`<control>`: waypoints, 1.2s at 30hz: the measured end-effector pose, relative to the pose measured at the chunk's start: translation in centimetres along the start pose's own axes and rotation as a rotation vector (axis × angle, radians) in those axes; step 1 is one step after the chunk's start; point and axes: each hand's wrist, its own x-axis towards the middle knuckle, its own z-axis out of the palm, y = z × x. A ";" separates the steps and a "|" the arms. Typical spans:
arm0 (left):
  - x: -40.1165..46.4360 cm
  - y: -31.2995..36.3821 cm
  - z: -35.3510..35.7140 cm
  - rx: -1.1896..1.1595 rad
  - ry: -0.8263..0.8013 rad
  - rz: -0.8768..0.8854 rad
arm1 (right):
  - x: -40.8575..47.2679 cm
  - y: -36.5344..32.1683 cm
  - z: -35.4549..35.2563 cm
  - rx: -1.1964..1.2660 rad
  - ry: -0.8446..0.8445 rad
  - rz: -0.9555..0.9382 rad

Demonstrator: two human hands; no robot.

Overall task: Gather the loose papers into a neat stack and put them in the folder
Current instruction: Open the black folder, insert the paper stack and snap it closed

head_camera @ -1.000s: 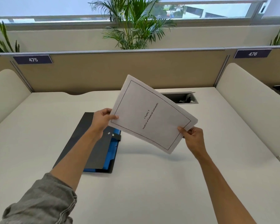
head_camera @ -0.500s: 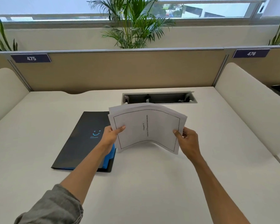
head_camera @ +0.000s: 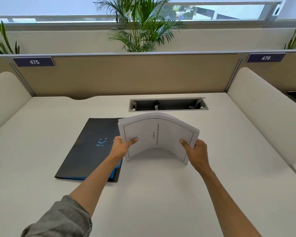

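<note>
A stack of white papers (head_camera: 158, 134) with a printed title page on top stands on its lower edge on the desk, bowed upward in the middle. My left hand (head_camera: 122, 147) grips its left side and my right hand (head_camera: 194, 149) grips its right side. Just to the left lies a closed black folder (head_camera: 91, 146) with a blue smile logo and blue inner sheets showing at its near right corner. My left wrist covers part of the folder's right edge.
The white desk (head_camera: 152, 194) is bounded by padded side screens (head_camera: 263, 113) on both sides and a tan partition (head_camera: 126, 74) at the back. An open cable tray (head_camera: 167, 105) is sunk into the desk behind the papers. Plants stand beyond the partition.
The papers have come down from a raised tilt in the air to stand on the desk with their lower edge, now bowed. Both hands lowered with them.
</note>
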 end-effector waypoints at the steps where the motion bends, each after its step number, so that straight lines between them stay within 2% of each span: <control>1: 0.1 0.0 0.1 -0.011 0.010 0.003 | 0.0 0.0 0.1 0.005 0.005 0.002; 7: -0.3 -1.0 0.4 -0.042 0.008 -0.011 | -0.2 0.3 0.0 0.017 0.006 0.039; 18: -0.4 -0.9 0.5 0.047 0.010 0.015 | -0.3 0.7 -0.4 0.044 0.002 0.086; 20: -0.2 -0.6 0.6 0.058 0.024 0.026 | -0.3 0.0 -0.6 0.056 0.042 0.052; 23: 0.2 0.5 0.4 0.124 0.005 0.079 | 0.2 -1.7 -1.4 0.059 0.190 -0.085; 26: 0.8 2.1 0.0 0.214 -0.008 0.128 | 1.2 -3.3 -2.5 -0.106 0.341 -0.267; 28: 1.3 3.3 -0.2 0.276 -0.014 0.150 | 1.9 -4.4 -3.1 -0.256 0.376 -0.353; 31: 1.7 5.0 -0.1 0.389 -0.045 0.208 | 2.9 -6.3 -3.6 -0.476 0.291 -0.466; 33: 1.9 6.3 0.0 0.448 -0.098 0.234 | 3.5 -7.5 -3.5 -0.557 0.149 -0.512; 36: 2.1 8.1 0.4 0.505 -0.163 0.255 | 4.2 -8.9 -2.8 -0.579 -0.093 -0.459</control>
